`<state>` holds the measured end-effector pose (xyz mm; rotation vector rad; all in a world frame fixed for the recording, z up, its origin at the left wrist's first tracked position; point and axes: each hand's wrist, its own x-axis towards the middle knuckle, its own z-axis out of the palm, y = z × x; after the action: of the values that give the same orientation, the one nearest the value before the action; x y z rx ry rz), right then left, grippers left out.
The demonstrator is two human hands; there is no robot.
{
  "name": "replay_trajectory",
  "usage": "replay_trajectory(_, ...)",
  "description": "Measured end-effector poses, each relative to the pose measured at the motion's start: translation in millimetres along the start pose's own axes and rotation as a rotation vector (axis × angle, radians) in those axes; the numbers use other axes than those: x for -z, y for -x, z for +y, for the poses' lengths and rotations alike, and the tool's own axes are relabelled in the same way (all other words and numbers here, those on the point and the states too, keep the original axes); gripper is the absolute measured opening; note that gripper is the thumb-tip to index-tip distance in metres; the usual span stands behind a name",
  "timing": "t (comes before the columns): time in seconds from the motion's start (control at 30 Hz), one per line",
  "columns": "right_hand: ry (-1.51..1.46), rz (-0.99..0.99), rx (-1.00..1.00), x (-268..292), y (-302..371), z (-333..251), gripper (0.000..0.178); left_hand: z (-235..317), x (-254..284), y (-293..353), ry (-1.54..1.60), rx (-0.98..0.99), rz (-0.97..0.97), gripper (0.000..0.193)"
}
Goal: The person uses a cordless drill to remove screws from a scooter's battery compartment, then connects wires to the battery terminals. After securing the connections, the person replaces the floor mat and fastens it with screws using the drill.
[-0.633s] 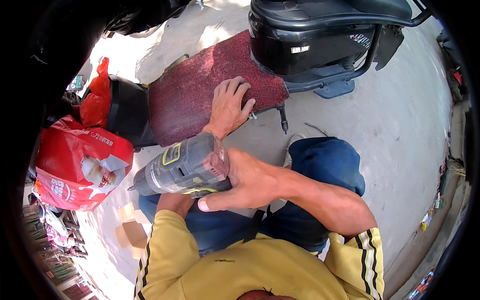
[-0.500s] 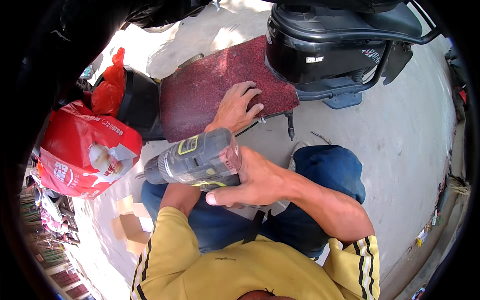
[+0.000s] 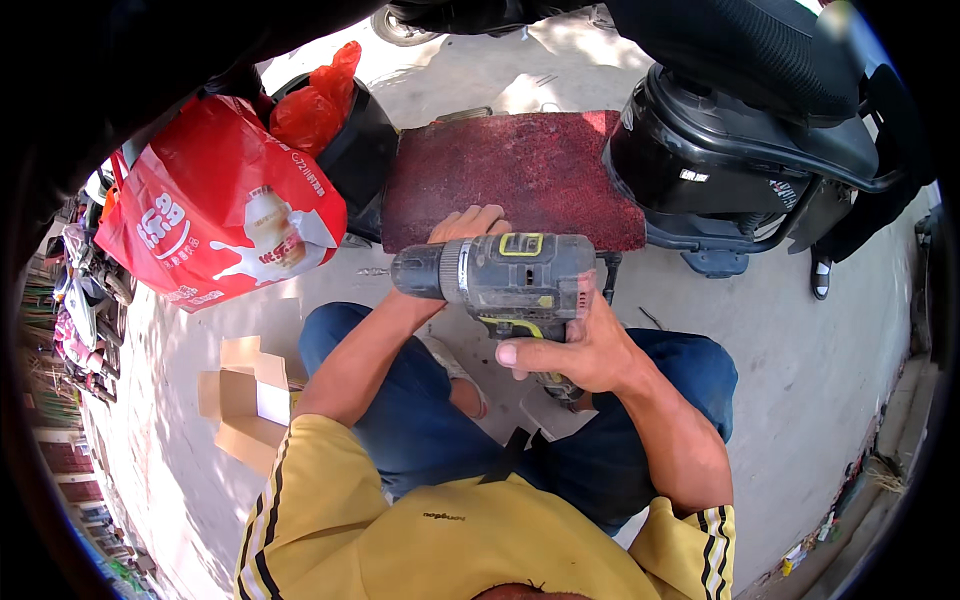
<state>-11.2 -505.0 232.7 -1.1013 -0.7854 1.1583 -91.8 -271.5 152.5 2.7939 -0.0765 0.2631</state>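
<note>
A dark grey cordless drill (image 3: 525,275) with yellow-green trim lies across the middle of the view, a bit in its chuck pointing left. My right hand (image 3: 590,350) is wrapped round its handle. Behind the drill, my left hand (image 3: 468,222) rests its fingers on the near edge of a red carpet mat (image 3: 520,160); the drill body hides most of that hand. The mat covers the footboard of a black scooter (image 3: 690,150), whose seat end stands at the right.
A large red printed bag (image 3: 220,210) and a small red plastic bag (image 3: 315,105) hang at the scooter's left end. An open cardboard box (image 3: 245,400) sits on the concrete at my left. Another person's sandalled foot (image 3: 822,277) shows beyond the scooter at right.
The drill and my right hand have moved right and slightly up, the drill now nearly level. My left hand has drawn back to the mat's near edge. The view has shifted.
</note>
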Motion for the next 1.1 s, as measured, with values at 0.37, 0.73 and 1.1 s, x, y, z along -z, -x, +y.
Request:
replay_trajectory(0.37,0.252,0.634,0.560,14.6,40.4,11.5,0.078,42.7,-63.1,61.0,0.099,0.155,-0.536,0.037)
replay_trajectory(0.73,0.287,0.991,1.106,33.3,96.4,-40.1,0.067,96.5,-67.3,-6.0,0.118,-0.019,-0.475,0.037)
replay_trajectory(1.1,0.251,1.181,0.678,109.0,65.7,26.0,0.053,97.0,-65.3,-24.2,0.073,-0.039,-0.531,0.041)
